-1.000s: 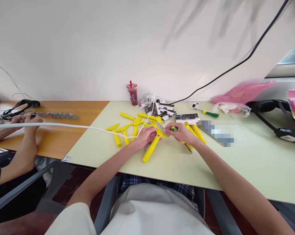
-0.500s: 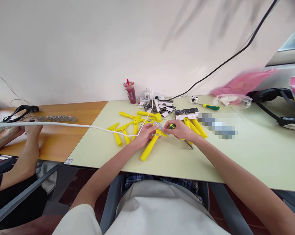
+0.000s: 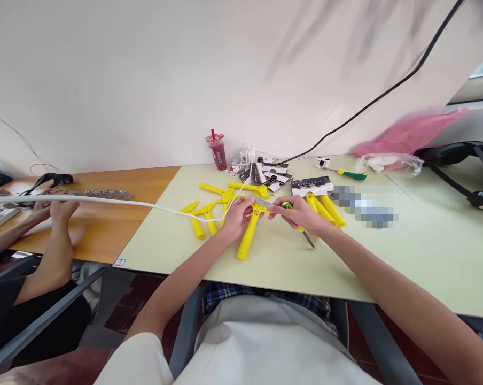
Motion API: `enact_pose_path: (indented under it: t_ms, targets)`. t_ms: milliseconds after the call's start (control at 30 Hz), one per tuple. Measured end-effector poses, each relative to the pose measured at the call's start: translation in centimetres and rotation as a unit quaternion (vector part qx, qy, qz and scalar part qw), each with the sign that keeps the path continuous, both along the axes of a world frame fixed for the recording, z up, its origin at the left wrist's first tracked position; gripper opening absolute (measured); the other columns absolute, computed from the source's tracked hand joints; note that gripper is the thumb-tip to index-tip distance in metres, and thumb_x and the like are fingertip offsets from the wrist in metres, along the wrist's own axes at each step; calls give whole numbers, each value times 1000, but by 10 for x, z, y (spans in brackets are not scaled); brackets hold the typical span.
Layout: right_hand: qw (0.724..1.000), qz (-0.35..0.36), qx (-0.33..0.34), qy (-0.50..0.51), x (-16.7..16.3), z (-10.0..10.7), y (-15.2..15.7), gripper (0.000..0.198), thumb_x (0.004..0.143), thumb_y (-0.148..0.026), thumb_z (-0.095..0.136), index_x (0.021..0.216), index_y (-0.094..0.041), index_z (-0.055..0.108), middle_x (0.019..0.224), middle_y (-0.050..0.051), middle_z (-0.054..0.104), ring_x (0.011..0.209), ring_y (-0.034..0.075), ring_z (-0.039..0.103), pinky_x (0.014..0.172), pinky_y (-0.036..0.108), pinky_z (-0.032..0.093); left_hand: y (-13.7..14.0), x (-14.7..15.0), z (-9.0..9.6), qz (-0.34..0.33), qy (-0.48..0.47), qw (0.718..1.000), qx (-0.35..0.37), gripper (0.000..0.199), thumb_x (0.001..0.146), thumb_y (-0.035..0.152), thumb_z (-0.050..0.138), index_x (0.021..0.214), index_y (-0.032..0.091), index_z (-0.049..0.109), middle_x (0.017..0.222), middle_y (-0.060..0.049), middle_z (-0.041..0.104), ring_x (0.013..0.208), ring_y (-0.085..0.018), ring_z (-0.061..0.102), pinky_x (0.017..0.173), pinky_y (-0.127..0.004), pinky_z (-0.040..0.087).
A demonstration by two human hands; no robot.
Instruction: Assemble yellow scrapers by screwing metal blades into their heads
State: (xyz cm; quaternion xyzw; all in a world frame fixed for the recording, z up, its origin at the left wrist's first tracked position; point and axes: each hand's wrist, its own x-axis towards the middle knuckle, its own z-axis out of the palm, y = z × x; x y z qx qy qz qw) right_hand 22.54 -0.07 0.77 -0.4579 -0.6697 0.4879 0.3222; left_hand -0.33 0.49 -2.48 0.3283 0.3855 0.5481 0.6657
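My left hand [image 3: 236,218] is closed on the head of a yellow T-shaped scraper [image 3: 247,240], whose handle points down toward me. A flat silver metal strip [image 3: 261,201] lies along the scraper's head, between the fingers of both hands. My right hand [image 3: 303,213] is closed around a screwdriver [image 3: 288,205] with a green and yellow handle; its shaft sticks out below the palm, pointing down and right. The fingertips of that same hand pinch the right end of the strip. Fingers hide part of the scraper's head.
More yellow scrapers [image 3: 194,220] lie left and behind. Several small black-and-white packets [image 3: 275,174], a box [image 3: 311,185] and yellow handles [image 3: 333,209] sit nearby. A cup [image 3: 216,152], another screwdriver [image 3: 352,174] and a white cable [image 3: 165,207] are around. A co-worker's hands [image 3: 61,209] are at left.
The metal strip, tilted up before, now lies flatter along the scraper's head. My hands keep their hold, and the view has shifted slightly.
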Motion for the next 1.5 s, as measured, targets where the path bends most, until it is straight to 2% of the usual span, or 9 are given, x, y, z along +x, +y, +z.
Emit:
enact_pose_path:
  t_ms: [233, 433, 500, 600, 700, 900, 1167, 1333, 1500]
  targets:
    - [998, -46, 10, 41, 12, 5, 7, 60, 84, -80, 88, 83, -21, 77, 50, -2, 58, 42, 10, 38, 46, 30, 31, 1, -8, 11, -38, 49, 997, 51, 41, 84, 44, 98, 103, 19, 71, 108, -10, 85, 101, -25, 84, 100, -40, 67]
    - [992, -87, 16, 87, 32, 8, 24, 60, 76, -76, 97, 79, -20, 74, 55, 2, 66, 40, 8, 36, 44, 29, 29, 11, -34, 25, 89, 135, 970, 180, 42, 92, 52, 91, 116, 22, 75, 113, -10, 84, 111, -24, 80, 108, -42, 62]
    - [994, -85, 10, 75, 35, 6, 28, 58, 76, -72, 98, 78, -19, 74, 57, 2, 67, 40, 7, 37, 45, 29, 30, 14, -49, 29, 71, 232, 947, 210, 36, 88, 47, 94, 109, 22, 78, 104, -7, 82, 104, -23, 78, 107, -40, 60]
    - [997, -65, -17, 42, 36, 3, 30, 53, 78, -66, 98, 77, -19, 75, 62, 3, 70, 40, 6, 36, 45, 28, 31, 17, -73, 31, -38, 434, 863, 256, 25, 83, 39, 96, 98, 23, 84, 110, -9, 82, 111, -28, 73, 113, -42, 55]
    - [998, -26, -58, -7, 35, -3, 31, 47, 78, -61, 99, 76, -19, 77, 73, 7, 78, 41, 5, 37, 43, 28, 31, 19, -89, 30, -139, 528, 795, 264, 23, 74, 38, 100, 86, 26, 85, 105, -9, 82, 108, -33, 72, 115, -48, 54]
    - [994, 23, -74, -73, 32, -14, 33, 39, 82, -54, 98, 73, -21, 80, 78, 9, 82, 41, 7, 41, 39, 27, 33, 26, -99, 17, -180, 555, 766, 270, 34, 64, 47, 105, 82, 30, 82, 92, -5, 80, 102, -32, 69, 118, -44, 50]
    - [992, 12, -59, -115, 27, -15, 30, 42, 86, -55, 95, 69, -21, 77, 61, 4, 68, 41, 9, 43, 39, 26, 32, 34, -81, 6, -132, 615, 712, 312, 24, 105, 42, 66, 93, 26, 79, 106, -11, 78, 108, -33, 67, 121, -50, 39]
    - [990, 8, -65, -121, 28, -23, 33, 40, 88, -54, 93, 72, -22, 76, 60, 3, 65, 43, 10, 44, 39, 25, 31, 30, -70, 15, -14, 570, 745, 345, 18, 103, 37, 71, 90, 24, 77, 104, -12, 73, 109, -32, 63, 116, -47, 43]
    - [989, 8, -62, -133, 26, -25, 32, 39, 93, -53, 88, 75, -21, 77, 59, 2, 60, 44, 11, 44, 41, 25, 32, 22, -56, 15, 17, 393, 879, 269, 36, 96, 57, 86, 93, 22, 76, 80, -3, 68, 75, -20, 61, 80, -35, 51]
